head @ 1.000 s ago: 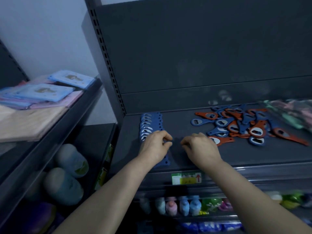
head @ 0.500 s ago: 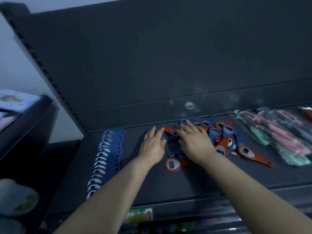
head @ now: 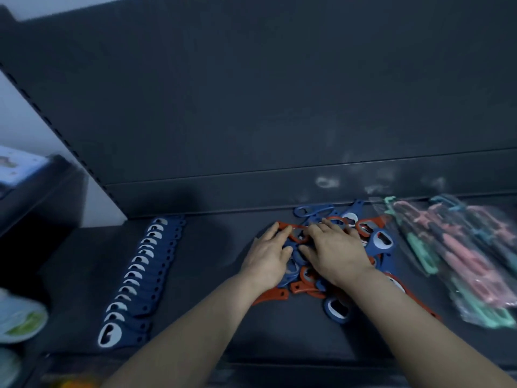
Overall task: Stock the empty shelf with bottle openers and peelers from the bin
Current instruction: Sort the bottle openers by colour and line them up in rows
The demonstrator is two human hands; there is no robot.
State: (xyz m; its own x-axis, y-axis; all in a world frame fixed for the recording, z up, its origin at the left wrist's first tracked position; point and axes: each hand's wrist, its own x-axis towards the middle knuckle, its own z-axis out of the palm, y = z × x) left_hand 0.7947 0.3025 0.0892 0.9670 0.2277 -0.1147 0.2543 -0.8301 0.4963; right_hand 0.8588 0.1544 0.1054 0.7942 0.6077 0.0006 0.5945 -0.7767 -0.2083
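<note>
Two bare hands are laid palm-down on a loose pile of bottle openers (head: 382, 242), red and blue, near the middle of the dark shelf (head: 209, 317).

Left hand (head: 268, 253): fingers extended and held together, pointed toward the back panel (head: 279, 93). The fingertips are rested on a red opener (head: 291, 228) at the pile's left edge.

Right hand (head: 335, 247): spread flat over the pile's centre, fingers straight or only slightly bent. Nothing is seen pinched or enclosed.

The hands are set just beside each other, thumbs nearly touching. Both forearms are extended up from the bottom edge of the view, converging on the pile.

A neat overlapping row of blue openers (head: 140, 275) is lined front to back on the shelf's left part, well apart from the hands. Bagged peelers (head: 461, 253), pink and mint green in clear plastic, are laid right of the pile, untouched by either hand.

White containers (head: 19, 320) are glimpsed, blurred, beyond the shelf's left end.
</note>
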